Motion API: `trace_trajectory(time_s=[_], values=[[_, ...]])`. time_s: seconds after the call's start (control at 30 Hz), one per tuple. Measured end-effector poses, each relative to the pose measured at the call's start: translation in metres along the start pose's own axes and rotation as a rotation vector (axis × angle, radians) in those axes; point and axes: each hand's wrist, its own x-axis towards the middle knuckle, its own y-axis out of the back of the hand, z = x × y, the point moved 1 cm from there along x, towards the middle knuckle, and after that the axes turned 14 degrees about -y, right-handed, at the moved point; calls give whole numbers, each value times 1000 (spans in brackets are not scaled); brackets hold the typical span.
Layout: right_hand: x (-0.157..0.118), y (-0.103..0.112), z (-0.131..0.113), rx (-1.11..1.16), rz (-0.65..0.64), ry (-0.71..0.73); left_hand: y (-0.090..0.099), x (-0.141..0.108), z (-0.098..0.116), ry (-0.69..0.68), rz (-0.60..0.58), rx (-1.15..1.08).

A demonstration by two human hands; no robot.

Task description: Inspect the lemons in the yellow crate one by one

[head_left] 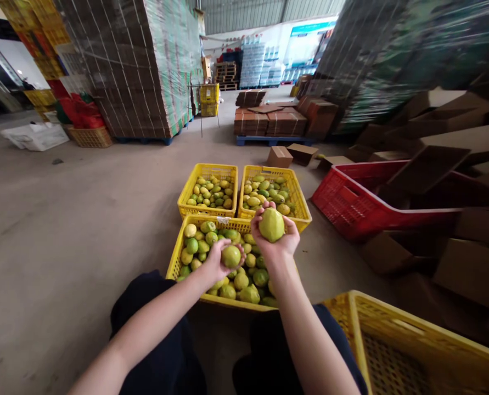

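My left hand (219, 260) holds a small round yellow-green fruit (231, 256) over the near yellow crate (170, 262). Higher and to the right, my right hand (277, 241) has its fingers curled round a larger, bumpy yellow-green fruit (271, 225), palm up. Below both hands the near crate is filled with green and yellow fruits (241, 281). Behind it stand two more yellow crates, the back left one (182, 201) with smaller fruits and the back right one (304, 211) with longer green and yellow fruits.
At the lower right is another yellow crate (353, 329). Beyond it a red crate (347, 206) stands among open cardboard boxes (470, 269). Wrapped pallet stacks (124, 71) rise behind, and flat cardboard bundles (285, 123) sit on a blue pallet (260, 141).
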Motion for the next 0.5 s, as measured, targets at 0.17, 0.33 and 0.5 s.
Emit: trace_trajectory(time_s=[0.17, 0.33, 0.5], values=[[-11, 0, -21, 6, 1, 56, 62, -15, -57, 266, 155, 268], [-19, -2, -37, -2, 7, 86, 51, -5, -15, 136, 202, 357], [-20, 1, -45, -62, 12, 87, -11, 31, 91, -303, 199, 240]])
